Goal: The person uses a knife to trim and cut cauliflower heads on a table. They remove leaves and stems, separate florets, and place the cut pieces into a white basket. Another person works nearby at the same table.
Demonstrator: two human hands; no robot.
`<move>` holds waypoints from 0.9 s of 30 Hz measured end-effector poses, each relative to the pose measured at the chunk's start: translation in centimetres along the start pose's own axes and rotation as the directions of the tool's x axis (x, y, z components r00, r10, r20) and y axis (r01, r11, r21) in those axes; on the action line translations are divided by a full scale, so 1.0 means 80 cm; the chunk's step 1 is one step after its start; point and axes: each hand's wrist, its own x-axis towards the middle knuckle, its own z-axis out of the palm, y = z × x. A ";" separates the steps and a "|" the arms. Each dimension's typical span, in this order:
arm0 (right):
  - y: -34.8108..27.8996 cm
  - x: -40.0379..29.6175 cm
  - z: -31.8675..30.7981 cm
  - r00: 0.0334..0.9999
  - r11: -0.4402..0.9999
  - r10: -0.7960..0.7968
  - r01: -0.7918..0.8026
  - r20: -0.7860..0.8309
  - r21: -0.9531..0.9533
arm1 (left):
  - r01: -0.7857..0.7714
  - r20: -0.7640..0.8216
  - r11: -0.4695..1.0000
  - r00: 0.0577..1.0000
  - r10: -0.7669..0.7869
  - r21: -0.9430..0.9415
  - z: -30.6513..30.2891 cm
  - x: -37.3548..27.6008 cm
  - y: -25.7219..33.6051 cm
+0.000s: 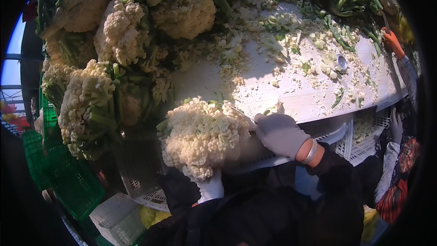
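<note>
A large cauliflower head (205,136) rests on my left hand (211,187), which wears a white glove. The fingers of that hand are hidden beneath the head. My right hand (283,133), in a grey knit glove with a silver bracelet at the wrist, grips a knife (237,110). Its thin blade points left and meets the upper right side of the cauliflower. Just beyond my right knuckles, a cut cauliflower piece (275,108) sits at the edge of the white tabletop (254,90).
Whole cauliflowers (121,30) with leaves are heaped at left and far side. Trimmings (280,46) and a round metal object (341,63) lie on the table. White crates (367,131) stand below, green crates (73,184) at left. A co-worker's orange-gloved hand (392,42) holds a knife.
</note>
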 end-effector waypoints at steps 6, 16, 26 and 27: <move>-0.014 0.001 -0.024 0.984 0.989 0.144 -0.140 -0.108 0.046 | 0.023 0.021 1.000 0.999 -0.024 0.014 -0.007 0.005 0.010; -0.081 -0.025 -0.069 0.961 0.979 0.186 -0.164 -0.204 0.120 | 0.069 -0.020 0.996 0.997 -0.068 0.058 -0.001 -0.007 0.010; -0.073 -0.016 -0.087 0.976 0.859 0.138 -0.202 0.167 0.471 | -0.114 -0.111 0.993 0.988 0.110 -0.021 0.014 -0.005 0.013; -0.092 -0.020 -0.084 0.984 0.877 0.036 -0.115 0.175 0.466 | -0.129 -0.100 0.991 0.986 0.130 0.022 0.015 -0.001 0.009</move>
